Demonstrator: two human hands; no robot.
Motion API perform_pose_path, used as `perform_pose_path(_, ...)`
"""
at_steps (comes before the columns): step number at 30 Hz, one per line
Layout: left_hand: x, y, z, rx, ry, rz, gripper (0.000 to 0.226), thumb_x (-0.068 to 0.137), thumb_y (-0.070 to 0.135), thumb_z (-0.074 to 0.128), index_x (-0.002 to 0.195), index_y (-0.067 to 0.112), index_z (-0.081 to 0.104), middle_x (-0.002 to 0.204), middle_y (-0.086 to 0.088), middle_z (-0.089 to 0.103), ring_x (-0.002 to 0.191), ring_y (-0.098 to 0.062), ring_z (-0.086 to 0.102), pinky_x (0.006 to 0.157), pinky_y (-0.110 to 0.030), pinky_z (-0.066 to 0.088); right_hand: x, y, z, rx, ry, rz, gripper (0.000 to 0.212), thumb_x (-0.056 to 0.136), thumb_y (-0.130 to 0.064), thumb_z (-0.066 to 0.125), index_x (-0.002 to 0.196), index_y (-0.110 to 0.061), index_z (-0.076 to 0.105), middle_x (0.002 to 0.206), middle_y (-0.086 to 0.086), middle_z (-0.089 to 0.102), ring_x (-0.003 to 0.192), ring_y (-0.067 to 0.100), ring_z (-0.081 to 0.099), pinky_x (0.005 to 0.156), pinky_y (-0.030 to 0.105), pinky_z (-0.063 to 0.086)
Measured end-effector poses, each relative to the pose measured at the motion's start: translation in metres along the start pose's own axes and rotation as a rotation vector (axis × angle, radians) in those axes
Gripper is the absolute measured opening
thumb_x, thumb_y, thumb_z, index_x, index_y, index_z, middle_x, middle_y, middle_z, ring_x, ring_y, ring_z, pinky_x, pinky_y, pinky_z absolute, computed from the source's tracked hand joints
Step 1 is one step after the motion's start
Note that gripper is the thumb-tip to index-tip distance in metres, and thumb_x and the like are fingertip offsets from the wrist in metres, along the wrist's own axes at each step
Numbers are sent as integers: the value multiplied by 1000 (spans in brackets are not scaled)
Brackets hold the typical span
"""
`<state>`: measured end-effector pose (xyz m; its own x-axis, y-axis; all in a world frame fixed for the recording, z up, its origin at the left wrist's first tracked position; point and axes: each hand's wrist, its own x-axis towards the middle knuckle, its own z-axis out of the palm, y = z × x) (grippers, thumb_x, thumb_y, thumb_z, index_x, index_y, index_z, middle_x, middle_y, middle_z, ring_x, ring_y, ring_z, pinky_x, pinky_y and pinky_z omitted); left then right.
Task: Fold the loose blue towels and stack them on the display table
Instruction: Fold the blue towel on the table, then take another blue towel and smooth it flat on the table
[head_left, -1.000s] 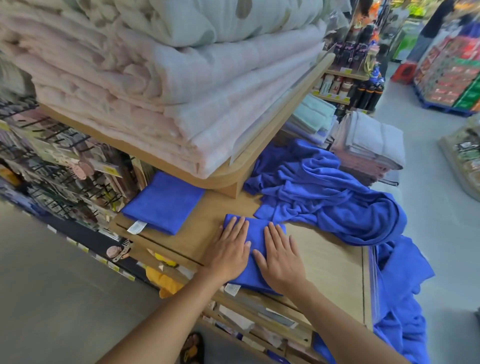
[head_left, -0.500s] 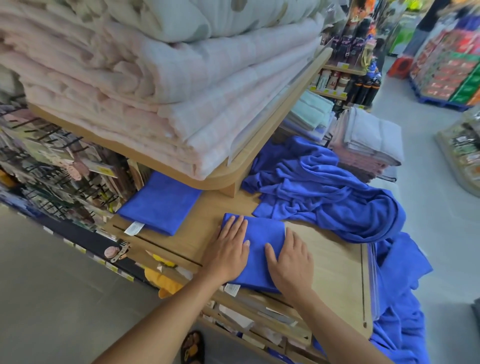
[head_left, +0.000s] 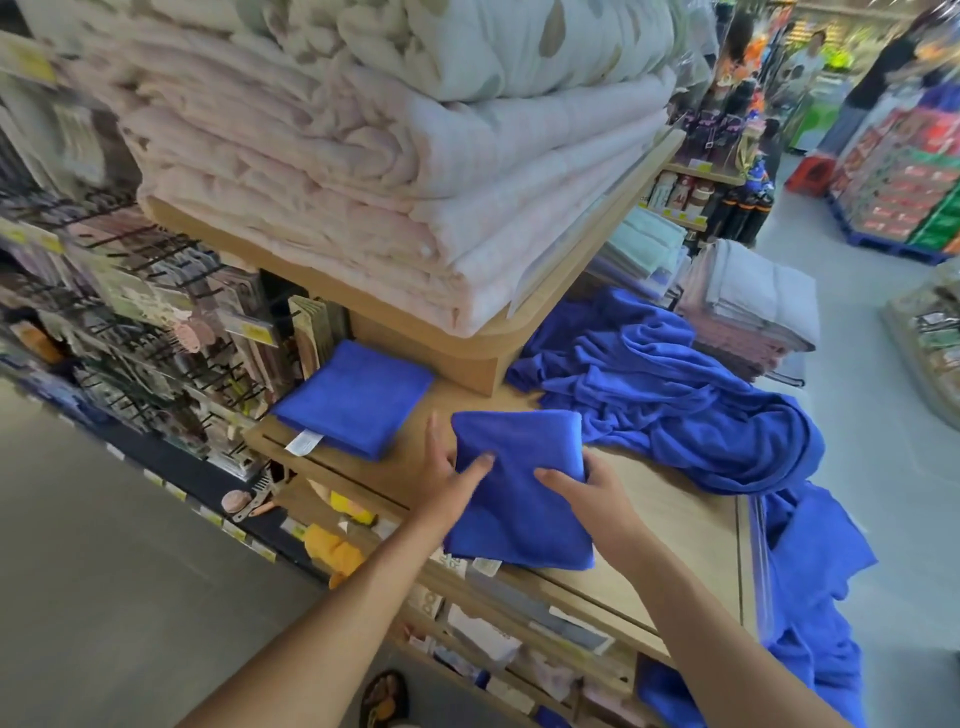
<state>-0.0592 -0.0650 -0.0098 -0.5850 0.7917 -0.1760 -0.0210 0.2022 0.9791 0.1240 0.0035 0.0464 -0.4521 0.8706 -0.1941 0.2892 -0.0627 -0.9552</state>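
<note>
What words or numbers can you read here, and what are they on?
No text here can be read.
White tag on the folded towel: too small.
Hanging tag on the held towel: too small.
Yellow price tags on the hook rack: blurred.
Red boxes in the aisle: print blurred.

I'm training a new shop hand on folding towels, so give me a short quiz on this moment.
1. True or false: the loose pile lies to the right of the held towel.
2. The left hand and right hand: A) both grip the held towel, B) both hang free, C) only one touches it.
3. What white thing sticks out of the stacked towel?

Key: 1 true; 2 A; 3 a label.
</note>
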Motion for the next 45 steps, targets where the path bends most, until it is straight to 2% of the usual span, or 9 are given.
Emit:
perform_pose_path(3, -5, 10, -26, -448, -281, -301, 75, 76, 58, 81, 140, 27, 59, 143, -1, 61, 123, -18, 63, 95, -36, 54, -4, -27, 2, 38, -61, -24, 22, 76, -39, 77, 97, -43, 71, 100, -5, 78, 93, 16, 75, 82, 39, 60)
perform_pose_path(6, -6, 15, -60, -502, -437, -332, 36, 80, 39, 80, 112, 22, 78, 125, -5, 72, 111, -22, 71, 83, -36, 60, 7, -46, 14, 86, -107, -8, 21, 77, -39, 78, 98, -39, 74, 102, -4, 78, 95, 18, 76, 86, 45, 60)
perform_pose_path(9, 6, 29, -99, -339, -337, -285, 48, 77, 21, 83, 122, 21, 67, 125, -1, 72, 110, -18, 71, 86, -36, 58, 31, -50, 41, 209, -112, 55, 22, 87, -28, 80, 107, -24, 74, 108, 2, 78, 101, 25, 75, 87, 48, 60)
perform_pose_path(16, 67, 69, -199, 50, -185, -217, 25, 91, 14, 69, 115, 21, 70, 117, -5, 75, 99, -21, 74, 85, -36, 59, 91, -68, 136, 381, -143, 215, 38, 88, -23, 74, 124, -17, 64, 113, 5, 72, 93, 23, 71, 72, 35, 57)
perform_pose_path(23, 132, 72, -239, 518, 112, -12, 47, 90, 16, 67, 136, 8, 58, 134, -13, 62, 118, -30, 62, 101, -49, 52, 151, -63, 201, 339, -114, 237, 20, 92, -15, 71, 109, -13, 61, 82, 5, 57, 65, 18, 58, 49, 30, 54)
perform_pose_path(29, 146, 32, -240, 724, 77, 13, 62, 99, 27, 61, 154, 11, 37, 151, -14, 48, 134, -32, 50, 107, -42, 45, 170, -39, 208, 332, -106, 260, 32, 96, -18, 71, 125, -8, 62, 120, 10, 67, 94, 24, 68, 55, 33, 60)
perform_pose_path(36, 137, 26, -231, 897, 143, 142, 58, 99, 36, 57, 150, 16, 41, 145, -9, 52, 130, -30, 53, 105, -42, 46, 168, -38, 201, 287, -63, 229, 7, 97, -17, 69, 99, -11, 66, 100, 9, 68, 83, 22, 69, 52, 31, 59)
perform_pose_path(43, 71, 25, -151, 945, 165, 597, 39, 102, 39, 50, 137, 21, 56, 147, 0, 47, 144, -23, 37, 111, -45, 40, 127, -22, 137, 95, 31, 167, 11, 99, -19, 60, 93, -23, 66, 80, 1, 63, 66, 14, 60, 54, 25, 50)
perform_pose_path(45, 55, 20, -113, 930, 88, 633, 36, 102, 39, 49, 135, 26, 57, 149, 4, 45, 147, -18, 33, 112, -40, 38, 109, -8, 107, -108, 52, 78, 5, 99, -20, 62, 100, -23, 67, 91, 1, 67, 70, 13, 61, 63, 25, 48)
